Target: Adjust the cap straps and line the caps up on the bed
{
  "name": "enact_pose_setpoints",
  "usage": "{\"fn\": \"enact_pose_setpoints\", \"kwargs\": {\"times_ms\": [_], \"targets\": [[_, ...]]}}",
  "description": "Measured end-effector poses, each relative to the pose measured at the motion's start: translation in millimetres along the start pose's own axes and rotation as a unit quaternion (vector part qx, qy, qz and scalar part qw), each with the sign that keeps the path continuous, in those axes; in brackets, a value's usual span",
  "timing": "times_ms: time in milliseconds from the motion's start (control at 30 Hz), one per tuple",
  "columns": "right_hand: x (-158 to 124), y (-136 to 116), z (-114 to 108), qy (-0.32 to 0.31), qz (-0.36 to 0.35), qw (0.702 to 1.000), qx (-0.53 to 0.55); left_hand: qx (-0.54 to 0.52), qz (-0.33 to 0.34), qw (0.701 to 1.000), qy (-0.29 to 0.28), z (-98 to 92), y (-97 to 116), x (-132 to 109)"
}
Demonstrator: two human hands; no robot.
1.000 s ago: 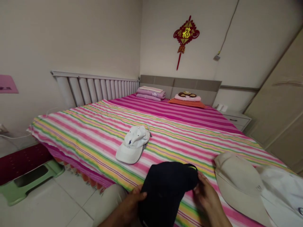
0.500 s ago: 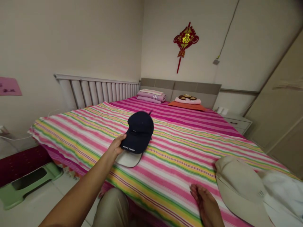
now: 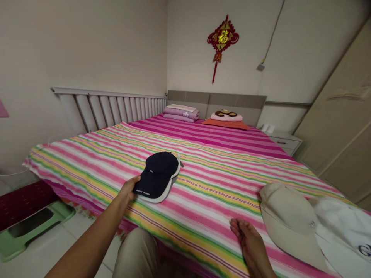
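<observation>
My left hand [image 3: 130, 188] is closed on the left edge of a navy baseball cap's [image 3: 156, 173] brim, which has white lettering along its front. Under it lies a white cap [image 3: 164, 195], showing only as a pale rim at the brim and right side. The two caps rest on the striped bedspread [image 3: 197, 193]. My right hand [image 3: 247, 237] hovers low at the bed's near side, its fingers loosely curled and apart, with nothing in them. Just to its right is a beige cap [image 3: 290, 216], overlapping another white cap [image 3: 342, 227] with a dark mark.
Folded purple bedding [image 3: 181, 113] and an orange pillow [image 3: 226, 123] with a pink item on it lie by the headboard [image 3: 240, 102]. A white radiator [image 3: 110, 108] lines the left wall. The green stool [image 3: 37, 227] stands on the floor at left; a nightstand [image 3: 285, 143] is at right.
The navy cap has come down onto the white cap and now covers most of it. My left hand still grips its brim. My right hand stays empty beside the beige cap.
</observation>
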State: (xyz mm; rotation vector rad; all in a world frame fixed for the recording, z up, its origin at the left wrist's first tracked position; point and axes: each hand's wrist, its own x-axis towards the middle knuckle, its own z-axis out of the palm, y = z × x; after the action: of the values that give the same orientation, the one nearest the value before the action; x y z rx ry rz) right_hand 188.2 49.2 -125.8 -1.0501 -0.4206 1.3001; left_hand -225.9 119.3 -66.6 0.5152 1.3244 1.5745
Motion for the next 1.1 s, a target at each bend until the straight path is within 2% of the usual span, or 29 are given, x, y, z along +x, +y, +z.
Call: {"fn": "enact_pose_setpoints", "kwargs": {"times_ms": [167, 233, 267, 333, 367, 433, 500, 600, 667, 767, 833, 900, 1000, 1033, 1100], "targets": [[-4.5, -5.7, 1.8, -0.007, 0.006, 1.0, 0.001, 0.089, 0.109, 0.987, 0.079, -2.7, -14.2, -13.3], [-9.4, -10.2, 0.3, -0.005, 0.011, 1.0, 0.005, 0.171, 0.19, 0.965, 0.064, 1.0, -22.1, -20.1], [-12.7, -13.0, -1.8, -0.003, 0.016, 1.0, 0.011, 0.234, 0.237, 0.942, 0.04, 2.8, -26.4, -22.4], [-20.5, -19.4, -9.6, 0.01, 0.024, 0.999, 0.026, 0.367, 0.314, 0.875, -0.012, 5.1, -34.3, -23.5], [-24.5, -22.8, -15.7, 0.021, 0.028, 0.999, 0.033, 0.419, 0.335, 0.843, -0.029, 5.3, -37.3, -22.5], [-32.4, -29.6, -31.8, 0.055, 0.029, 0.997, 0.042, 0.478, 0.35, 0.805, -0.038, 4.5, -40.7, -19.7], [-38.9, -36.1, -51.2, 0.104, 0.021, 0.993, 0.054, 0.514, 0.373, 0.772, -0.022, 3.8, -42.3, -20.0], [-43.9, -46.1, -77.7, 0.189, 0.001, 0.977, 0.096, 0.518, 0.466, 0.717, 0.017, 5.4, -51.2, -34.9], [-41.7, -54.6, -88.5, 0.228, -0.012, 0.966, 0.123, 0.482, 0.528, 0.698, -0.027, 7.8, -67.6, -54.3], [-29.3, -70.5, -92.2, 0.24, -0.02, 0.959, 0.147, 0.44, 0.517, 0.715, -0.167, 12.8, -106.1, -87.3], [-19.1, -80.0, -88.5, 0.231, -0.009, 0.96, 0.157, 0.422, 0.447, 0.75, -0.242, 18.3, -131.7, -106.0], [-13.4, -84.8, -81.8, 0.211, 0.011, 0.965, 0.157, 0.396, 0.364, 0.787, -0.302, 27.6, -148.3, -120.1], [-20.9, -78.5, -68.2, 0.157, 0.033, 0.975, 0.155, 0.335, 0.231, 0.848, -0.34, 52.4, -148.9, -133.8], [-27.7, -72.9, -63.1, 0.129, 0.037, 0.978, 0.158, 0.305, 0.183, 0.868, -0.347, 63.9, -143.4, -137.1], [-44.8, -58.3, -52.9, 0.068, 0.059, 0.982, 0.166, 0.22, 0.046, 0.899, -0.376, 90.8, -127.2, -142.5]]}}
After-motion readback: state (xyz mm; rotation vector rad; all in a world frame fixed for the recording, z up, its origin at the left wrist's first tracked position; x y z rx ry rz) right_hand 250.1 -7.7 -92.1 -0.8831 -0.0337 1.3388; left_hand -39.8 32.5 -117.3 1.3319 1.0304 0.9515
